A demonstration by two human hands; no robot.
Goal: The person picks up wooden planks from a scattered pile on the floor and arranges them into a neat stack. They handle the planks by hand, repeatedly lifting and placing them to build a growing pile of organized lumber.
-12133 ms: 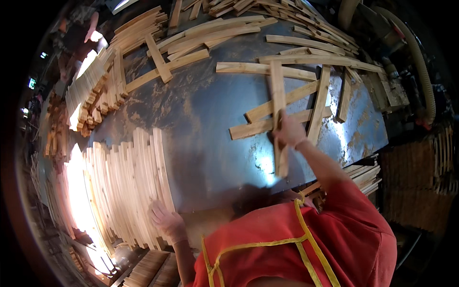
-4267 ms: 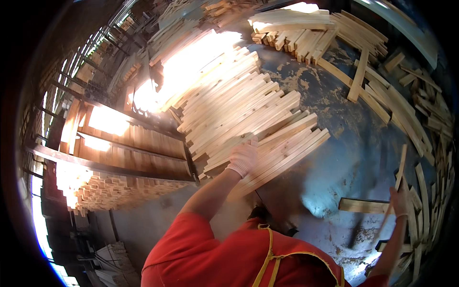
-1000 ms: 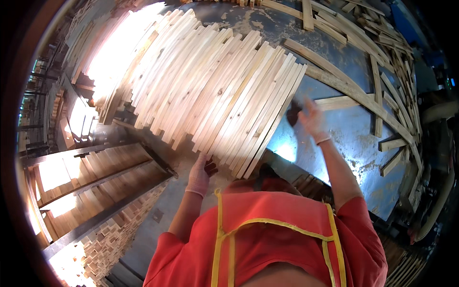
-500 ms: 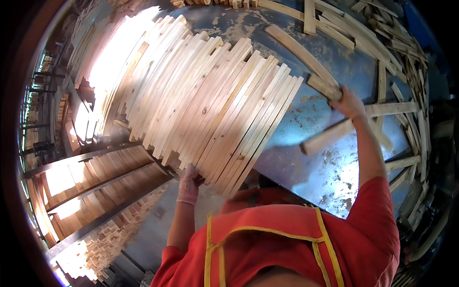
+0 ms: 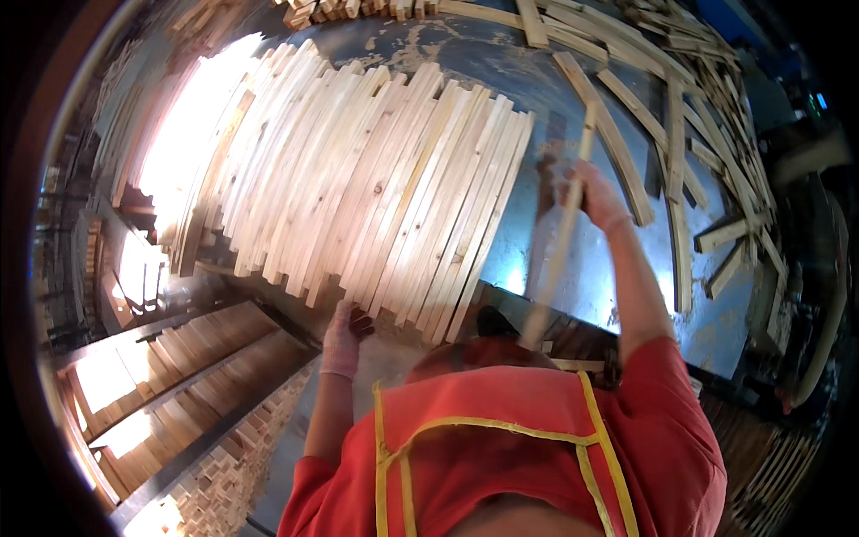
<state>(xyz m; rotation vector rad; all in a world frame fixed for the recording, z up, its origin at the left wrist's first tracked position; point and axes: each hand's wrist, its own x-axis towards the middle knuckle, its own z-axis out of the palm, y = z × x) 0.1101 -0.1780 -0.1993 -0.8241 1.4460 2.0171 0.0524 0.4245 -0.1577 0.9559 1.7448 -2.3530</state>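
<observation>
A wide row of pale wooden strips [image 5: 376,188] lies side by side on the metal table, their near ends uneven. At those near ends is my left hand [image 5: 343,340] in a pinkish glove, thumb and fingers apart, holding nothing; whether it touches the wood I cannot tell. To the right of the row, my right hand [image 5: 598,199] is closed round a single wooden strip [image 5: 565,233]. That strip stands clear of the row, its lower end blurred and reaching toward my red apron [image 5: 492,403].
Loose strips [image 5: 617,143] lie scattered on the blue metal table [image 5: 653,259], with a heap [image 5: 707,89] along its far right. More wood is piled at the back [image 5: 358,11]. Lower left stands a frame of boards [image 5: 197,376] beside stacked strip ends [image 5: 233,465].
My right hand has moved left and nearer the row, turning its strip toward upright in view. My left hand has come slightly back from the near ends. The view has shifted a little.
</observation>
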